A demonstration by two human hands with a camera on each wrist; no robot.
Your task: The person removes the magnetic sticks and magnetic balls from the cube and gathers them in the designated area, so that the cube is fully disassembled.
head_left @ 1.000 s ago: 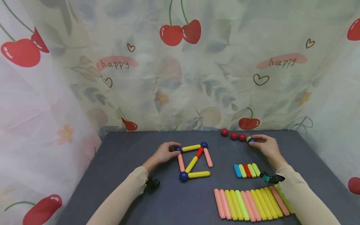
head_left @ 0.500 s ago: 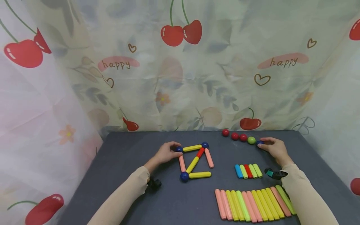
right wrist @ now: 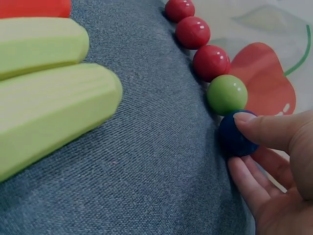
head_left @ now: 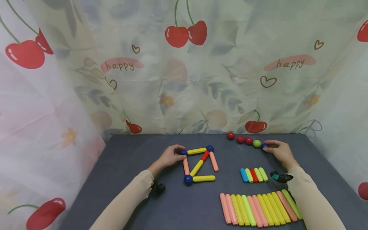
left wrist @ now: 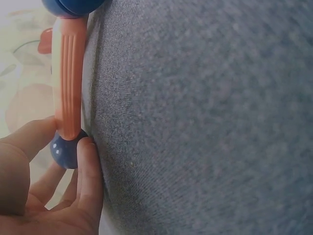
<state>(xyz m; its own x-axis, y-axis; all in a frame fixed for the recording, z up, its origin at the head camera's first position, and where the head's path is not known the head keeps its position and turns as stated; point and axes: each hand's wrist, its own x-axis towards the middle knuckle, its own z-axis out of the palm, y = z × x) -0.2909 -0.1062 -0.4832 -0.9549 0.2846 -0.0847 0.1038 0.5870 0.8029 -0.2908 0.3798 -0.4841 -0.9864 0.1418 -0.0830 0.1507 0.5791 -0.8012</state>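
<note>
My left hand [head_left: 169, 156] pinches a dark blue ball [left wrist: 65, 152] at the far left corner of a figure made of magnetic sticks and balls. A pink stick [left wrist: 71, 78] runs from that ball to another blue ball [head_left: 188, 180] nearer me. Yellow sticks [head_left: 196, 151], a red short stick [head_left: 205, 156] and a second pink stick [head_left: 214, 161] form the remaining sides and diagonal. At the back right, my right hand [head_left: 281, 153] holds a blue ball [right wrist: 235, 134] between thumb and fingers. This ball sits beside a green ball [right wrist: 227, 95] at the row's end.
Red balls [head_left: 240, 139] continue the row along the table's back edge. Several short sticks [head_left: 254, 175] lie side by side at the right. Nearer me is a row of long pink, yellow and green sticks [head_left: 258, 209]. A printed curtain [head_left: 184, 80] hangs behind the dark table [head_left: 123, 153].
My right hand has moved a little right with the blue ball, uncovering the green ball. The left hand keeps its hold on the figure's corner ball.
</note>
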